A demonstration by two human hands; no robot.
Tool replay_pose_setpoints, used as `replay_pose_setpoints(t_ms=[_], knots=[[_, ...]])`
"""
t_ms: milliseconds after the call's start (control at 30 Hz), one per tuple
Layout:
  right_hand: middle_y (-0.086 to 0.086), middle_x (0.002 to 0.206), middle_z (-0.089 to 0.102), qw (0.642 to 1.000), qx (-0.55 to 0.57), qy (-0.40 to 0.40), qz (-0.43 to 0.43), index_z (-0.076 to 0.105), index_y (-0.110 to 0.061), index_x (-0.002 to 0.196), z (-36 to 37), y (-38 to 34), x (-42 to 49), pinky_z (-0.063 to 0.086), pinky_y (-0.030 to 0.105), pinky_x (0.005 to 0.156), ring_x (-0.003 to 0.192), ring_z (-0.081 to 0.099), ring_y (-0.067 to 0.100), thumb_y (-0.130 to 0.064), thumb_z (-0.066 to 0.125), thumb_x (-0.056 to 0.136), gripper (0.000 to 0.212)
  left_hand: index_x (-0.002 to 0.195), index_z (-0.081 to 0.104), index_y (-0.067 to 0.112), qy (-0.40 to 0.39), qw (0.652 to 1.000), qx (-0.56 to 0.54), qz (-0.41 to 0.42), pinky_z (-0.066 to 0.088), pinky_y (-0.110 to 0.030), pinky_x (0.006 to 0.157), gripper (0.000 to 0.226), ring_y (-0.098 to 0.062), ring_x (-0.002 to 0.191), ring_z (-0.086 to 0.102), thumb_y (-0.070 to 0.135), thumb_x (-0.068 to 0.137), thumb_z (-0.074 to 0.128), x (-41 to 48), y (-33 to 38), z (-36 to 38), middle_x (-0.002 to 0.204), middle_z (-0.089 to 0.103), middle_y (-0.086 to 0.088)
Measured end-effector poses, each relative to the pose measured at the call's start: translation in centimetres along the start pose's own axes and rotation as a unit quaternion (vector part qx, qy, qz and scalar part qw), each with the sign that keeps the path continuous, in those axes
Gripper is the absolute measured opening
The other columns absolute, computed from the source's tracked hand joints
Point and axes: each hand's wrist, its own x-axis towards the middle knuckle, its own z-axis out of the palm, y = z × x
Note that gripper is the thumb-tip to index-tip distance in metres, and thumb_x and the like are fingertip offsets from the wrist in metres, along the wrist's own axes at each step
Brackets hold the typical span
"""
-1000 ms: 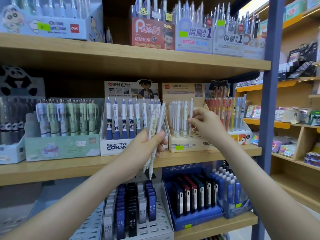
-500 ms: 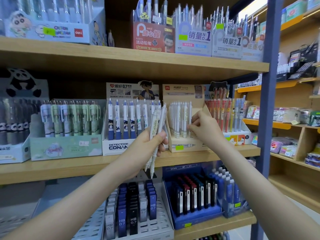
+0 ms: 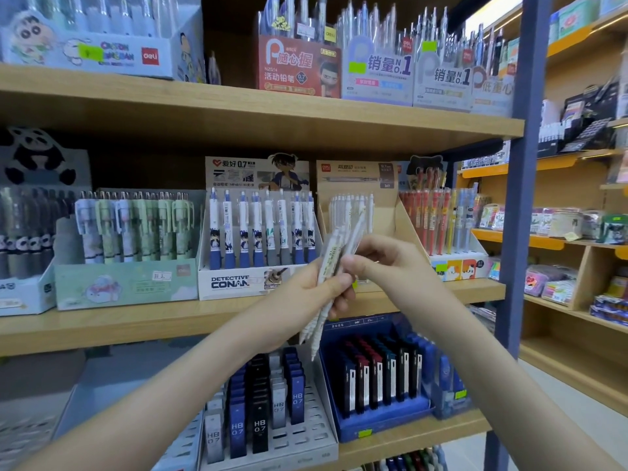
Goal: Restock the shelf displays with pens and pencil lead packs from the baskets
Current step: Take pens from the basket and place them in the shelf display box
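The left hand [image 3: 314, 288] wraps its grip round a bundle of slim white plastic pens [image 3: 327, 266], held before the middle wooden shelf [image 3: 136, 321], just below the tan cardboard display box [image 3: 396, 212]. The right hand [image 3: 385, 263] pinches the bundle's upper end. Best to peel off one pen, keep the rest clamped, and seat it upright among those already racked. The bundle's long axis runs steeply: tips down-left, clicker ends up-right toward the box.
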Motion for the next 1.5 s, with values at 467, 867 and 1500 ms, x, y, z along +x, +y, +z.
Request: replay_pose_setpoints(t_ms=[467, 867, 1500], knots=[[0.000, 0.086, 0.066, 0.976, -0.131, 0.170, -0.024, 0.057, -0.010, 0.104, -5.4, 2.5, 4.3, 0.056, 0.024, 0.071, 0.075, 0.064, 0.005, -0.018, 0.049, 0.097, 0.013, 0.100, 0.054, 0.006, 0.112, 0.993, -0.009, 0.026, 0.051, -0.018, 0.060, 0.015, -0.006, 0.061, 0.060, 0.012, 0.100, 0.040, 0.9, 0.3, -0.6, 0.076, 0.062, -0.001], [-0.007, 0.077, 0.064, 0.967, -0.220, 0.120, -0.051, 0.052, -0.026, 0.095, -5.6, 3.0, 6.5, 0.048, 0.018, 0.066, 0.069, 0.061, 0.000, -0.025, 0.054, 0.095, 0.003, 0.097, 0.055, 0.008, 0.096, 0.995, 0.000, 0.036, 0.053, -0.024, 0.068, 0.017, -0.009, 0.065, 0.061, 0.013, 0.100, 0.039, 1.7, 0.3, 0.0, 0.075, 0.063, 0.001], [-0.007, 0.086, 0.059, 0.974, -0.212, 0.078, 0.006, 0.054, -0.020, 0.108, -4.8, 4.9, 5.3, 0.045, 0.016, 0.068, 0.080, 0.055, 0.005, -0.019, 0.064, 0.088, 0.022, 0.095, 0.057, 0.011, 0.103, 0.994, -0.020, 0.038, 0.053, -0.033, 0.075, 0.017, -0.013, 0.071, 0.062, 0.014, 0.100, 0.041, 3.0, 1.1, 1.1, 0.074, 0.065, 0.002]])
